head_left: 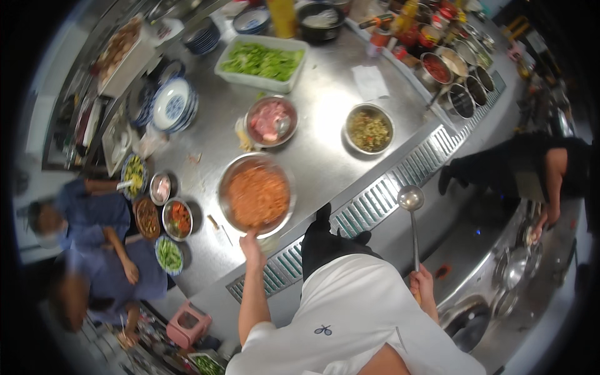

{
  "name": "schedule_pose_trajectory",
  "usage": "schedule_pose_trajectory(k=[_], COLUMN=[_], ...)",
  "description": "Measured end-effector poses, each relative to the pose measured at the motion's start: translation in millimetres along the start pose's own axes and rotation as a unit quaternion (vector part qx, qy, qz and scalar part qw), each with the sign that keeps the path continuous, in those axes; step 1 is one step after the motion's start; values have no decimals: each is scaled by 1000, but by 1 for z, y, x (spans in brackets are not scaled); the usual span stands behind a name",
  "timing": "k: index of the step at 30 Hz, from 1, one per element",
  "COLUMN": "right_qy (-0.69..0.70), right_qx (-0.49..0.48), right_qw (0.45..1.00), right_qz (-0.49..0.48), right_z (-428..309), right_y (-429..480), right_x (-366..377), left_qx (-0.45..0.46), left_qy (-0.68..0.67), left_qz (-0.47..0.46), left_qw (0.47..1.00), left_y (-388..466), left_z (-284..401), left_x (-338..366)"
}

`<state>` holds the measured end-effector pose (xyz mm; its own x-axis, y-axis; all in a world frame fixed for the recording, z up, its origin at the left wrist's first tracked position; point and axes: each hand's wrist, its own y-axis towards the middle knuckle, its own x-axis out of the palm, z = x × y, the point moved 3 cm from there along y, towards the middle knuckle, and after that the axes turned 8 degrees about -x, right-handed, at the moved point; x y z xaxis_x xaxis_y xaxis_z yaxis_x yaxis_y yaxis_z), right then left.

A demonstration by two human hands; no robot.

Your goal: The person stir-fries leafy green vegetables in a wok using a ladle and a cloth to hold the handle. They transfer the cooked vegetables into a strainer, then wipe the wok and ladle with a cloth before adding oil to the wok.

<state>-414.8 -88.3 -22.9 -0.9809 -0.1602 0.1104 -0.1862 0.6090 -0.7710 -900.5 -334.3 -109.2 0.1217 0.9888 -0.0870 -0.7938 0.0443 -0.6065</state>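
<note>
My left hand (253, 248) grips the near rim of a large steel bowl (225, 161) full of an orange-red food mixture (258, 194). The bowl is at the near edge of the steel table. In my right hand (422, 283) is the handle of a long metal ladle (411, 199), its round bowl up and away from me over the floor grating. Beyond the large bowl stands a smaller steel bowl of raw meat (269, 119) with a spoon-like metal piece in it. A steel bowl of chopped greenish food (369, 130) stands to the right.
A plastic tub of cut greens (262, 63) and blue-patterned plates (172, 104) are farther back. Several small dishes, one with sliced greens (169, 255), line the left edge near two people (101, 211). Another person (529, 168) works at the right beside woks (466, 323).
</note>
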Motion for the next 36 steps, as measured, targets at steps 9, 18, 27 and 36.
schedule_pose_trajectory(k=[9,18,27,36], right_qy=[-48,-41,-96,-24], right_qx=[-68,-109,-165,-228], right_qw=[996,992,969,971], right_qz=[13,47,157,60], right_z=[30,40,57,-21], right_y=[4,-2,-19,-50], right_x=[-58,-75,-68,2], left_qx=[58,-16,-147,-236], left_qy=[229,38,18,-47], left_qz=[-80,-251,-548,-667], left_qw=[968,967,823,705], left_y=[23,-2,-120,-179], left_z=[-72,-27,41,80], left_x=[125,171,145,211])
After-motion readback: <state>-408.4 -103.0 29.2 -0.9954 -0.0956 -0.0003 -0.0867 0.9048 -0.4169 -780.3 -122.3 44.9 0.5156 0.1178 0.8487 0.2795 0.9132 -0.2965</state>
